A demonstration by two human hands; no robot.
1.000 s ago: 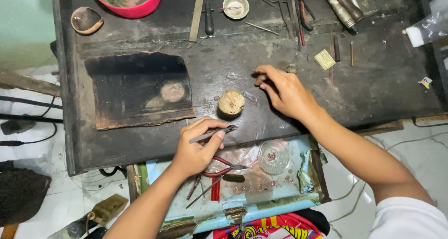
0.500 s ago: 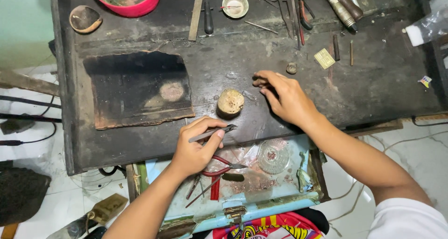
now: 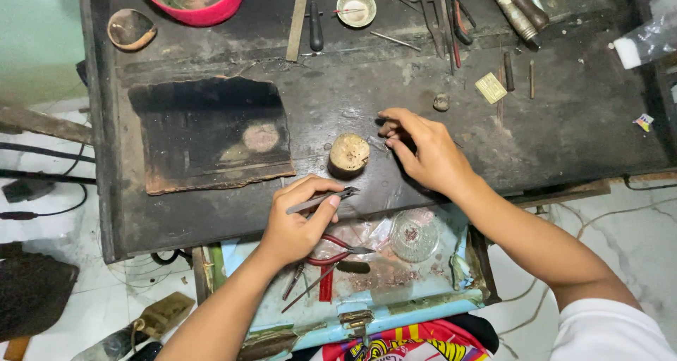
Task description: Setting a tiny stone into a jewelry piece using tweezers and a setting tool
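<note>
Left hand [image 3: 296, 223] pinches slim tweezers [image 3: 321, 200] tip-forward over the bench edge, while the right hand [image 3: 423, 149], fingertips pressed together, picks at something (too small to identify) beside the round wooden block [image 3: 348, 154].

Soft, even light falls from above on the dark workbench [image 3: 564, 128], so shadows are short and faint: a thin one lies under the right hand [image 3: 427, 149] and another beside the round wooden block [image 3: 349, 153]. The pale floor at the left and near right reads brighter than the bench. A clear plastic bag [image 3: 652, 40] at the far right shows mild glare. Focus is sharp throughout; straight edges bow slightly toward the corners.
</note>
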